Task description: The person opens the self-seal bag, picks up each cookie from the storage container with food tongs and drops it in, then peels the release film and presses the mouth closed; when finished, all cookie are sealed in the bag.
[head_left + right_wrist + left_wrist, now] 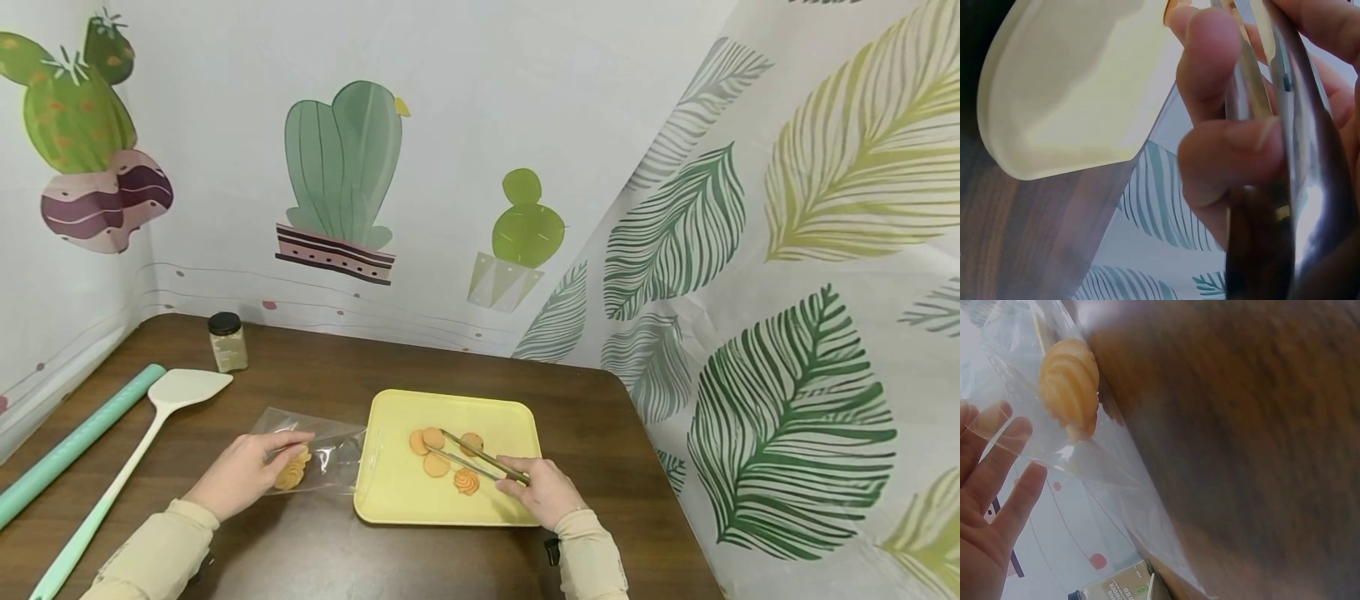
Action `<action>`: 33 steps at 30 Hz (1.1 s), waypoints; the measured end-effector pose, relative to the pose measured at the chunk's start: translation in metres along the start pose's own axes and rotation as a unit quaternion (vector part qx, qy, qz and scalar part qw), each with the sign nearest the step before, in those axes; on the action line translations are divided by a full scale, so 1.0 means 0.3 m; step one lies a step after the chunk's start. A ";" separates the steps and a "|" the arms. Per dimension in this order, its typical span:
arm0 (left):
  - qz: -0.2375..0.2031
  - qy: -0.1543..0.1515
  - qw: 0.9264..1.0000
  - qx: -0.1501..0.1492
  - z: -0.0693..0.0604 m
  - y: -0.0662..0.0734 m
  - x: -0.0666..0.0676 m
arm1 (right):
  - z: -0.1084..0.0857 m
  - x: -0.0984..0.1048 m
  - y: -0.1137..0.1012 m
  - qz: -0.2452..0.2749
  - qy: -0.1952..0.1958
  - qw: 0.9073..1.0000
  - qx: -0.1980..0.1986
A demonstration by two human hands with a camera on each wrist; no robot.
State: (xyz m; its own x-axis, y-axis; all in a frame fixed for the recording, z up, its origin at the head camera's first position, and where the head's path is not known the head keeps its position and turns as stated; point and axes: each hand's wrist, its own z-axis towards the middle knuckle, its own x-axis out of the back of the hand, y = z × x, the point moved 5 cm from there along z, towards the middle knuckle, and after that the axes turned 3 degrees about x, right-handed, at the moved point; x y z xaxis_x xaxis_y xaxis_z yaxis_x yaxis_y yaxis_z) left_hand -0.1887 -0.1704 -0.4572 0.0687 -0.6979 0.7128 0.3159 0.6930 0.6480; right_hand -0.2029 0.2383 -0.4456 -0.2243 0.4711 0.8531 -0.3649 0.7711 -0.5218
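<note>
My left hand [238,473] reaches over a clear plastic bag [330,467] lying left of the yellow tray [405,408]. In the left wrist view its fingers [1017,436] are spread and nearly straight, touching the film beside swirled cookies [1069,387]. My right hand [549,493] grips metal tongs [480,457] above the tray; the tong tips lie apart at a round cookie [432,438], and whether they squeeze it I cannot tell. Several round cookies [437,465] and a swirled one [466,482] rest on the tray. The right wrist view shows fingers curled round the tongs [1310,169].
A jar with a black lid [228,342] stands at the back left. A pale spatula [153,425] and a green roller [82,442] lie along the table's left side. Behind the brown table [315,558] hangs a printed cloth [450,125].
</note>
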 end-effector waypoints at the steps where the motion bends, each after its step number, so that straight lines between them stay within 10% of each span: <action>1: 0.001 0.001 1.000 -0.001 0.001 0.000 0.000 | 0.000 0.000 -0.001 -0.002 0.002 1.000 0.001; 33: -0.010 0.008 1.000 -0.007 0.007 -0.004 -0.005 | -0.018 0.049 -0.085 -0.022 0.045 0.998 0.036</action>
State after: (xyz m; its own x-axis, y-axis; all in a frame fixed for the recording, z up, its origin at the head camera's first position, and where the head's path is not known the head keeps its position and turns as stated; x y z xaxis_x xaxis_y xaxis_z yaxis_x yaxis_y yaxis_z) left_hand -0.1911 -0.1699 -0.4584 0.0764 -0.7145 0.6955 0.3297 0.6764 0.6587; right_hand -0.1919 0.2280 -0.4198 -0.1266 0.4761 0.8703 -0.4381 0.7603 -0.4796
